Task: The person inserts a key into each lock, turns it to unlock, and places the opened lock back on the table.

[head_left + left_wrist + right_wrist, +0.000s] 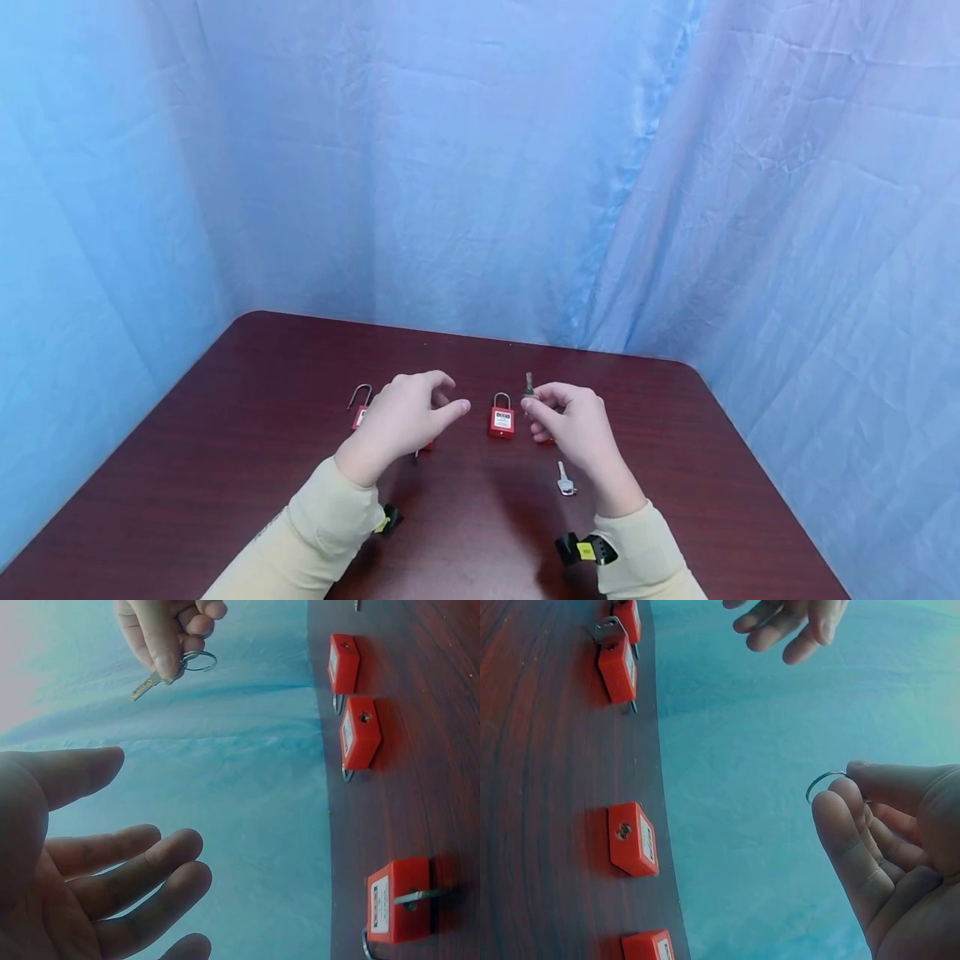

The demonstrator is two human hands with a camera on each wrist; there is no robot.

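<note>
- here the person's right hand (576, 423) is raised above the dark reddish-brown wooden table (225, 433), with thumb and curled fingers pinching a small brass-coloured key on a thin metal ring (161, 675).
- in the head view the key's blade pokes up from the top of that hand (529, 383); in the left wrist view it hangs below the fingertips, the ring looped beside them.
- the right wrist view shows only an arc of the ring (821, 782) peeping out between thumb and forefinger.
- the left hand (405, 417) hovers level with the right, well apart from the key, fingers loosely spread and relaxed, gripping nothing.
- between the two hands, on the table, lies a small red plastic padlock with a steel shackle (501, 417), its shackle pointing away from the person.
- a second red padlock with a tall open steel shackle (361, 406) lies just left of the left hand, partly hidden by it.
- another red padlock (545, 439) is mostly hidden under the right hand, and a fourth one (426, 446) peeps out beneath the left hand.
- a loose silver-coloured flat key (565, 481) rests on the table near the right wrist, closer to the person than the padlocks.
- both arms wear cream long sleeves (315, 533).
</note>
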